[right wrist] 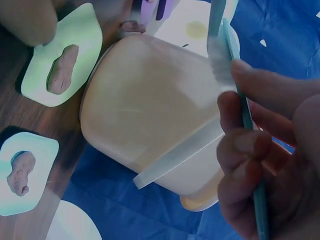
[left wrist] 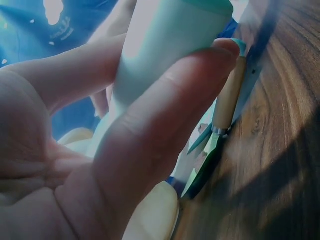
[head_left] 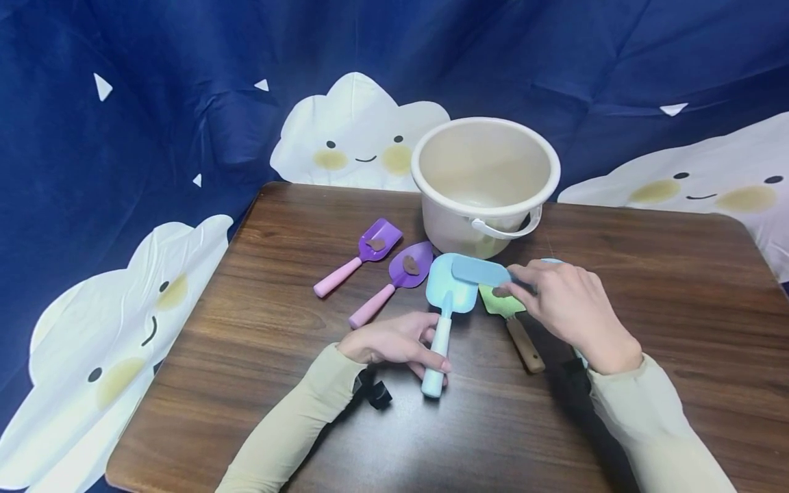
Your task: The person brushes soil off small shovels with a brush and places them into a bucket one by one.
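Note:
My left hand grips the pale mint handle of a light blue hand shovel, thumb across the handle. In the left wrist view that handle runs between thumb and fingers. A flat blue scraper is pinched by my right hand, its far end overlapping the shovel's blade in the head view. Seen edge-on in the right wrist view, the scraper is thin, with my fingers curled round it. Below my right hand lies a green shovel with a wooden handle; a brown lump sits on its blade.
A cream bucket with a hanging handle stands at the table's back. Two purple shovels with pink handles lie to the left, each bearing a brown lump. Another light blue shovel, mostly hidden under my right arm, also bears one.

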### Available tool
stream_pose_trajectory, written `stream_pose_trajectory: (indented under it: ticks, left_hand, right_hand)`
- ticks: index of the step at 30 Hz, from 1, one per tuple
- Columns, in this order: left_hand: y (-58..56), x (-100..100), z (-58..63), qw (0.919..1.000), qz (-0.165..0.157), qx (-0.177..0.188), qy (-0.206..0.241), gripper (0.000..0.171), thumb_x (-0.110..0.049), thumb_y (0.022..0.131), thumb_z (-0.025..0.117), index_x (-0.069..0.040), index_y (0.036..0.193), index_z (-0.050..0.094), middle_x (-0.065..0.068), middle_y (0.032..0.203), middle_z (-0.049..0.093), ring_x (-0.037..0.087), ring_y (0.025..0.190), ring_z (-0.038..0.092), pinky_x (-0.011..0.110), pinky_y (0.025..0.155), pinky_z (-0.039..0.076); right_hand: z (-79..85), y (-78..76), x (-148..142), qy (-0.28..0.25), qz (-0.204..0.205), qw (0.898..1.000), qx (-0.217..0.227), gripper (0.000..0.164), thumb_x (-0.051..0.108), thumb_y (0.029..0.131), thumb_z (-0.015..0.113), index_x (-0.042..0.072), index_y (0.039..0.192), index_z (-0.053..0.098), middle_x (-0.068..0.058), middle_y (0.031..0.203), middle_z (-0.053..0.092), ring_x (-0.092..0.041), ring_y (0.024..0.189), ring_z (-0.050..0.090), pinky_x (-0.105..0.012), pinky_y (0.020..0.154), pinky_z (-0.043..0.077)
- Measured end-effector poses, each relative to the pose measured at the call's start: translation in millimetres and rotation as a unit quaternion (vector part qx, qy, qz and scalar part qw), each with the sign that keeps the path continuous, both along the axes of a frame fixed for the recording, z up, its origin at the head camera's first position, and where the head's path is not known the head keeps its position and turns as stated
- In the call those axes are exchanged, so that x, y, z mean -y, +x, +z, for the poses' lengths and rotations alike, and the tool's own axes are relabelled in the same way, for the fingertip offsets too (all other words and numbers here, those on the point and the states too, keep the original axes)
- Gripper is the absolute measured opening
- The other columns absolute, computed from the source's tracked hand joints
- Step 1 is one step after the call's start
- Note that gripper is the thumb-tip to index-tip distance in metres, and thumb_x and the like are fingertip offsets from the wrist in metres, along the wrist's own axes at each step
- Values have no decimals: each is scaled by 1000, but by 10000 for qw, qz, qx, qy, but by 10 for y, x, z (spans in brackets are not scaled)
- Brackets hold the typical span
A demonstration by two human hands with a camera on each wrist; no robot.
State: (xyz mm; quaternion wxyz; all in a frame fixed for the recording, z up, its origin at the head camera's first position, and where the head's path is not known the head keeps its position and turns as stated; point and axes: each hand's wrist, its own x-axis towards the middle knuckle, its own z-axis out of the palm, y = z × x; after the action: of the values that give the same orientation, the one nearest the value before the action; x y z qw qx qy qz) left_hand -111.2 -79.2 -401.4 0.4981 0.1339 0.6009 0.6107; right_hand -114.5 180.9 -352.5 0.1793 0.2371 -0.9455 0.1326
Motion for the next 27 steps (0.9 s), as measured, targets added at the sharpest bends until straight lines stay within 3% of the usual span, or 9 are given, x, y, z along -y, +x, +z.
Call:
stream_pose_trajectory:
  ticks: [4, 8, 14, 19, 23, 27]
  left_hand:
    - [22, -24, -12, 10000, -62, 32, 54, 47, 11, 85, 63, 9, 123, 35, 12, 90, 65, 25, 75, 71, 43, 75, 60]
    - [38, -45, -28, 9999, -80, 43, 85, 50, 11, 85, 63, 10, 126, 34, 13, 89, 65, 24, 74, 71, 43, 76, 60]
    - [14, -42, -30, 9999, 120, 15, 66, 52, 11, 85, 64, 10, 126, 33, 14, 90, 66, 26, 76, 71, 43, 75, 60]
    - [-18, -25, -25, 9997, 218, -117, 25, 50, 9, 85, 66, 10, 124, 34, 26, 97, 67, 28, 78, 72, 44, 74, 60]
    - [-25, -21, -24, 9998, 171, -124, 17, 48, 9, 85, 66, 8, 122, 36, 34, 104, 63, 36, 83, 72, 44, 75, 60]
    - [-20, -24, -25, 9998, 159, -96, 27, 47, 10, 85, 65, 8, 122, 35, 25, 94, 66, 33, 80, 72, 44, 74, 60]
  right_hand:
    - [-25, -20, -14, 9, -122, 9997, -218, 22, 27, 80, 75, 14, 99, 73, 0, 74, 67, -24, 53, 57, -37, 38, 37]
    - [-42, -20, -16, -57, -167, 9997, -163, 20, 26, 82, 74, 14, 98, 72, 1, 74, 65, -27, 56, 59, -41, 41, 40]
    - [-31, 12, -10, -223, 109, 9990, 369, 24, 28, 83, 75, 13, 101, 73, 4, 75, 65, -16, 61, 54, -35, 49, 44]
    - [-22, 63, -13, -280, 707, 9927, 933, 24, 25, 85, 74, 13, 105, 74, 11, 75, 63, -5, 62, 46, -24, 55, 43]
    - [-24, 79, -23, -213, 913, 9892, 1129, 24, 27, 86, 73, 16, 107, 73, 13, 81, 65, -2, 64, 47, -24, 60, 46]
    - [-28, 71, -35, -140, 856, 9894, 1166, 25, 27, 86, 73, 16, 108, 73, 13, 81, 65, -3, 65, 48, -25, 59, 46]
